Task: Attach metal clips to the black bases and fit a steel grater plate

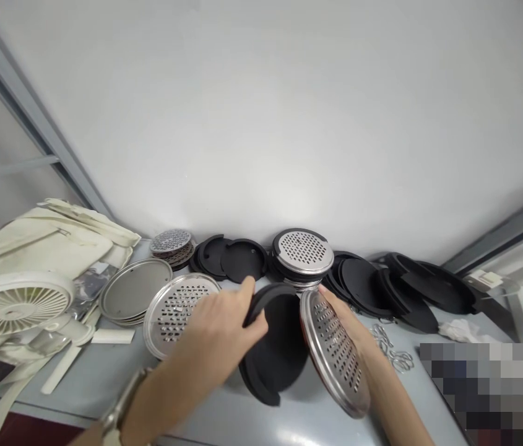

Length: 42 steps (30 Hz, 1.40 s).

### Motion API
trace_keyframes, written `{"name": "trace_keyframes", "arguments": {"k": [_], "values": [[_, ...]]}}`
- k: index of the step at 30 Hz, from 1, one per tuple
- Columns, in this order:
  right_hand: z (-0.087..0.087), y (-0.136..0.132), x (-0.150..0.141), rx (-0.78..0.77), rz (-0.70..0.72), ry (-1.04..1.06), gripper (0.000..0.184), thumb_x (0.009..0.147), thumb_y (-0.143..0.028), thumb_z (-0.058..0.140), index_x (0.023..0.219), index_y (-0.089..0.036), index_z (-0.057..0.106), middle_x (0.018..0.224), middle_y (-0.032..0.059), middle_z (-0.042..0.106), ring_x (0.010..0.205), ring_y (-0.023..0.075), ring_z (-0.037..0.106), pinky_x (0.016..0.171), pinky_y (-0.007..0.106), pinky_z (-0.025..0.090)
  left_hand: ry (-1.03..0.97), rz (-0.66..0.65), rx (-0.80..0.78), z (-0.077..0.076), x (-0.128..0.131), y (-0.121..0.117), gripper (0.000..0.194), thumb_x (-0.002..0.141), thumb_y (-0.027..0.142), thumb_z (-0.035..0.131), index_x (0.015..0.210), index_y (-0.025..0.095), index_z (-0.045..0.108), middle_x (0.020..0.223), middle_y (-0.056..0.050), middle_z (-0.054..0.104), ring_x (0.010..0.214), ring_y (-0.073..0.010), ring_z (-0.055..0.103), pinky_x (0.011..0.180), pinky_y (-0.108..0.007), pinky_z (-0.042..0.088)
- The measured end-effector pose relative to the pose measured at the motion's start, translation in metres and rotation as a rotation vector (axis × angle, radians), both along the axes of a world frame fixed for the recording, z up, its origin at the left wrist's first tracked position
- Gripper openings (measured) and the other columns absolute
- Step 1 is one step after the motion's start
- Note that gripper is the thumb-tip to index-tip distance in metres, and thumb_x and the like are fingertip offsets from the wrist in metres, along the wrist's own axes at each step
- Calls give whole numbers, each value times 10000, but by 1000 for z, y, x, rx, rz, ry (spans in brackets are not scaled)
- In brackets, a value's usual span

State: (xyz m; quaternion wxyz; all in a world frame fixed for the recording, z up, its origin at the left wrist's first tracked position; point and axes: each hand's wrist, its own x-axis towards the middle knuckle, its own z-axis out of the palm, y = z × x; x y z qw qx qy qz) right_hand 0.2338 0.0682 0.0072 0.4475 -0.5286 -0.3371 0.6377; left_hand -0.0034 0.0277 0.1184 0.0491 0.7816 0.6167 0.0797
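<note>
My left hand [217, 325], with a watch at the wrist, grips the edge of a round black tray [284, 347] between thumb and fingers. The tray is tilted, its shallow inside facing me. My right hand [347, 319] holds a perforated metal disc [339, 356] by its rim, tipped on edge just right of the tray. Most of the right fingers are hidden behind the disc. Beneath and left of my left hand, another perforated disc [172, 313] lies on the table, partly covered by it.
A stack topped by a perforated disc [305, 248] stands near the wall, with black trays [363, 282] to its right. Plain metal plates [135, 288], a white fan [17, 310] and a cream bag [47, 241] lie left. Wire hooks [400, 359] sit on the grey table [224, 409].
</note>
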Motion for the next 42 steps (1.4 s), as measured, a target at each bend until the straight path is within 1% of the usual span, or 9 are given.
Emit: {"name": "trace_keyframes", "arguments": {"k": [6,9,12,17,23,29,32,37,42], "values": [[-5,4,4,-38,-5,75,321,707,-465,743,655,-193,581,540,-35,613,462,119,538,480,228,426,-297,177,-206,-80,17,-27,228,902,251,365,1000,133,534,651,-64,613,614,-221,643,507,-257,385],[-11,7,4,33,49,-14,393,703,-489,735,593,-197,497,466,-70,498,402,83,432,430,206,345,-604,268,-415,-107,13,-39,369,942,320,255,1093,106,514,582,-35,592,387,-170,573,398,-237,382],[-16,8,2,109,120,-87,457,680,-467,757,549,-195,414,452,-92,406,397,54,347,415,188,270,-716,268,-393,-123,2,-48,473,934,405,286,1230,96,487,528,-10,574,352,-175,545,393,-251,411],[-21,7,-6,193,181,-342,425,750,-567,637,628,-201,459,504,-67,444,438,84,391,445,213,300,-771,254,-231,-137,-14,-58,501,919,462,355,1260,150,549,554,-15,610,422,-166,553,510,-263,485],[-17,0,-12,391,160,-860,419,853,-562,486,648,-200,538,508,-23,504,492,136,448,497,250,320,-884,324,-244,-152,-24,-79,568,912,544,347,1295,164,526,452,32,504,419,-155,513,499,-244,491],[-5,-6,-10,507,264,-913,289,867,-452,526,752,-225,663,659,22,630,586,183,554,569,283,403,-910,258,-372,-156,-34,-90,557,906,574,340,1325,231,469,713,2,591,528,-122,543,564,-234,507],[-2,-13,-3,528,321,-929,306,887,-432,497,903,-226,723,874,71,673,770,228,625,742,348,477,-916,186,-419,-162,-40,-91,540,922,529,329,1379,248,391,821,-18,596,605,-118,557,593,-227,504],[-12,-50,9,486,416,-1008,542,893,-438,514,1392,-246,429,1366,99,501,1237,280,482,1043,440,396,-954,26,-507,-180,-53,-88,773,839,359,534,1480,285,106,926,-25,580,634,-103,555,607,-226,507],[-31,-87,-7,438,354,-1048,701,928,-439,444,1510,-265,94,1555,76,205,1402,280,248,1100,470,341,-960,19,-600,-180,-52,-85,979,717,205,631,1480,308,27,958,-22,564,661,-112,577,551,-204,490]]}}
